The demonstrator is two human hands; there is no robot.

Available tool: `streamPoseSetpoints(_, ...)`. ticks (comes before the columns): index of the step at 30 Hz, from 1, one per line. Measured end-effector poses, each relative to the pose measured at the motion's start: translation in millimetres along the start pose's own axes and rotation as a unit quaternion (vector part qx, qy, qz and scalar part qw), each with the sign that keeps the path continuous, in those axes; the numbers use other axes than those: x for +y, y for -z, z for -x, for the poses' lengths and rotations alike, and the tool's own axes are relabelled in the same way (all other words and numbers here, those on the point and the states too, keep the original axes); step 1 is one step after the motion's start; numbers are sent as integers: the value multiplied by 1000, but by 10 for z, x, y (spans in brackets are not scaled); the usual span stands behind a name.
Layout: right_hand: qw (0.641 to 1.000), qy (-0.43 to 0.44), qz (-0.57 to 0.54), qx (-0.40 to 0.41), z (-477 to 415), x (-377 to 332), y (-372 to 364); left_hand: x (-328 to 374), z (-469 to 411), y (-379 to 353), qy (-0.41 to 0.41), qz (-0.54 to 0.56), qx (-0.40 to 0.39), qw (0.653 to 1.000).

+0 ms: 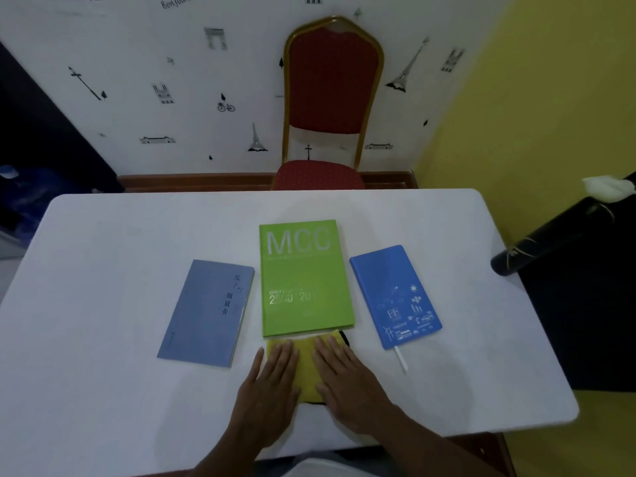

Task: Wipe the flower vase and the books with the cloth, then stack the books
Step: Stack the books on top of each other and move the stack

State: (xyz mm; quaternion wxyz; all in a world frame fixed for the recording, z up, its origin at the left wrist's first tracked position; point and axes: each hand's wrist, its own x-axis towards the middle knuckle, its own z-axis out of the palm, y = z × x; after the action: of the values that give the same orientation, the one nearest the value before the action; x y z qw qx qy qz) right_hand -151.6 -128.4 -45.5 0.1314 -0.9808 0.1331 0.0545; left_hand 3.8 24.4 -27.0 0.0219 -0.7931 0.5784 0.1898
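On the white table [103, 270] both my hands lie flat, fingers spread, on the yellow cloth [306, 366] — left hand [272, 383] beside right hand [347, 380]. Just beyond it sits the green book [303, 280], between the grey-blue book [206, 315] and the blue notebook [395, 297] — the black vase [550, 235] pokes in at the right edge.

A red chair [332, 98] with a gold frame stands at the far side of the white counter [120, 270], against patterned wallpaper [155, 80].

Both hands lie flat, palms down, fingers extended: left [272, 383] beside right [347, 380]
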Motion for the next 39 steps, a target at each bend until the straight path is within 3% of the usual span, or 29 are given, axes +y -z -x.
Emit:
streamPoseSetpoints(3, 990, 21, -128, 47, 32, 158, 53, 52, -166, 119, -13, 10, 48, 999)
streamPoseSetpoints(6, 968, -52, -234, 78, 50, 385, 177, 229, -487, 312, -34, 37, 105, 993)
streamPoseSetpoints(11, 958, -151, -211, 123, -39, 927, 381, 630, -1127, 528, -48, 91, 66, 992)
streamPoseSetpoints(20, 971, -210, -99, 64, -117, 1793, 433, 1258, -1838, 500, 50, 25, -37, 998)
streamPoseSetpoints(24, 959, -237, -149, 29, -117, 1964, 366, 1413, -1926, 442, 97, 0, -61, 993)
streamPoseSetpoints(28, 933, -256, -251, 41, -120, 2034, 341, 1505, -1959, 355, 147, 95, -31, 984)
streamPoseSetpoints(33, 884, -279, -364, 86, -98, 2024, 378, 1519, -1925, 289, 210, 334, 100, 913)
streamPoseSetpoints(37, 822, -339, -439, 126, -126, 1998, 476, 1505, -1899, 374, 161, 558, 188, 792)
streamPoseSetpoints(39, 802, -354, -460, 141, -175, 1941, 520, 1497, -1889, 495, 142, 594, 219, 761)
